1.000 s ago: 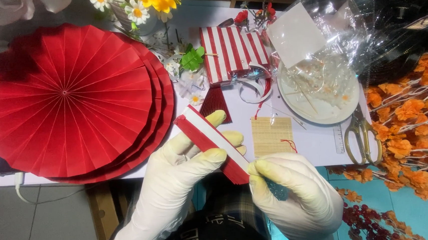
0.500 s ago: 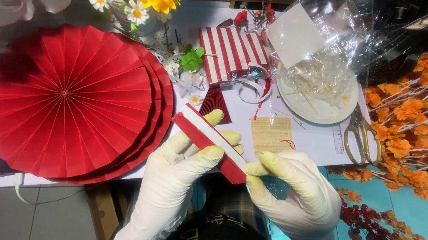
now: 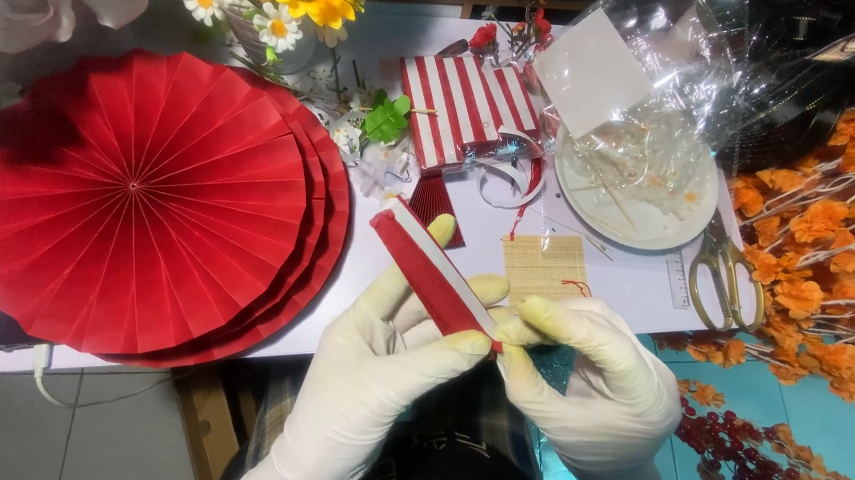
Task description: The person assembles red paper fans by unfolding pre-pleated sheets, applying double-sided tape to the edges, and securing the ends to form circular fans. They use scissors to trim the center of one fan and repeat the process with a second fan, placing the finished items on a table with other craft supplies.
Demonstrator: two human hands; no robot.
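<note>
Two gloved hands on one folded red paper strip [image 3: 432, 275] with a white edge, held in the air just above the near edge of the white table [image 3: 470, 277], tilted with its top end up-left and its bottom end down-right. Progress, as a judgement: strip looks fully pleated into a tight accordion stack but not fanned out, so the folding part reads as done and opening/joining is what's left; three or so finished red paper fans [image 3: 144, 195] already lie stacked on the left of the table. Left hand [image 3: 377, 374]: fingers closed around the strip, thumb along the lower front, index and middle behind it. Right hand [image 3: 583, 384]: fingertips pinched shut on the strip's bottom end, thumb and index touching it; whether anything else sits in that pinch, can't tell. Nearby but untouched: small bamboo mat [image 3: 545, 267] just behind the hands, gold-handled scissors [image 3: 720, 270] to the right, white plate [image 3: 635, 190] with clear cellophane and thin sticks, red-and-white striped paper [image 3: 468, 107] further back, orange artificial flowers [image 3: 828, 232] off the right edge.
</note>
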